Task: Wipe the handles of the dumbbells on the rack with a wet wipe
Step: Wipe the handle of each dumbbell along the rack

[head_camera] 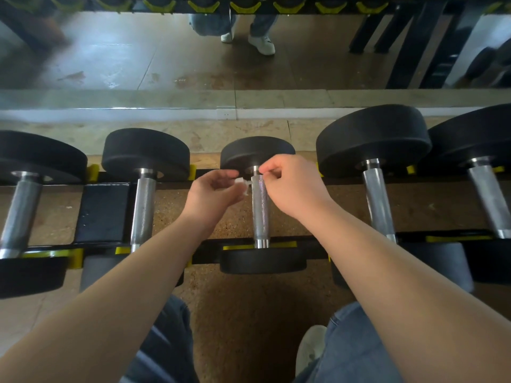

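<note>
Several black dumbbells with knurled steel handles lie across a black and yellow rack [102,214]. The smallest one stands in the middle, its handle [260,214] running away from me. My left hand [214,193] is just left of the handle's far end and pinches a small crumpled white wet wipe [243,186] that touches the handle. My right hand [293,183] is on the other side of the far end, its fingers curled and its fingertips at the collar; whether it holds part of the wipe is hidden.
A dumbbell handle [142,208] lies to the left and another handle [377,200] to the right, with larger dumbbells further out on both sides. A wall mirror [166,59] behind the rack reflects floor and shoes. My knees and a white shoe [309,349] are below.
</note>
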A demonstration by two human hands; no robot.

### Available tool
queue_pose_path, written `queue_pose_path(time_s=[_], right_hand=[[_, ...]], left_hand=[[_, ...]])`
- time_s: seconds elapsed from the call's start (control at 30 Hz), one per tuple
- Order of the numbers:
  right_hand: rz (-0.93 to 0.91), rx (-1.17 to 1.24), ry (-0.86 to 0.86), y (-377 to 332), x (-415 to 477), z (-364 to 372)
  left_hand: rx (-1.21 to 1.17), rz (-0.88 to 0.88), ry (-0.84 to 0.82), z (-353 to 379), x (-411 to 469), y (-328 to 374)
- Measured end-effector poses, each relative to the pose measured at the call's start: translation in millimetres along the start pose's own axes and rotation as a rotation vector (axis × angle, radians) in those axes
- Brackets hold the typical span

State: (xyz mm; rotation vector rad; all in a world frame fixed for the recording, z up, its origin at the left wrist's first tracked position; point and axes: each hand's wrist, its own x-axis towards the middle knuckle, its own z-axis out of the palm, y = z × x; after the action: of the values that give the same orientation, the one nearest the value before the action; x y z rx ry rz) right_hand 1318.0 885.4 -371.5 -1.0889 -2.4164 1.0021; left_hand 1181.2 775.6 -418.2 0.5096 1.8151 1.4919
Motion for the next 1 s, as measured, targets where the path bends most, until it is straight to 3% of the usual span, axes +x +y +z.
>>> queue_pose_path(time_s=[0.2, 0.33, 0.4, 0.5, 0.6, 0.7, 0.8, 0.87, 1.0], right_hand=[[0.047, -0.105, -0.091, 8, 4, -1], [0.043, -0.127, -0.093, 7, 6, 0], [0.041, -0.137, -0.094, 6, 6, -1], [0.037, -0.132, -0.109, 5, 7, -3], [0.039, -0.137, -0.116, 5, 5, -5], [0.033, -0.167, -0.133, 5, 5, -7], [0.028, -0.171, -0.157, 5, 6, -10], [0.030, -0.173, -0.164, 4, 6, -11], [0.032, -0.156, -0.167, 5, 5, -16]], left_hand=[[0.277, 0.003, -0.028, 14, -20, -5], [0.571, -0.151, -0.240, -1, -48, 3], [0.502, -0.224, -0.260, -2, -47, 6], [0.188, -0.310, -0.109, 15, -27, 7], [-0.056, -0.293, -0.097, 27, -7, 4], [-0.033, -0.385, -0.309, 9, -3, -4], [0.240, -0.532, -0.601, -12, -2, -7], [0.280, -0.569, -0.614, -12, 4, -4], [0.046, -0.487, -0.431, 7, 19, -1]])
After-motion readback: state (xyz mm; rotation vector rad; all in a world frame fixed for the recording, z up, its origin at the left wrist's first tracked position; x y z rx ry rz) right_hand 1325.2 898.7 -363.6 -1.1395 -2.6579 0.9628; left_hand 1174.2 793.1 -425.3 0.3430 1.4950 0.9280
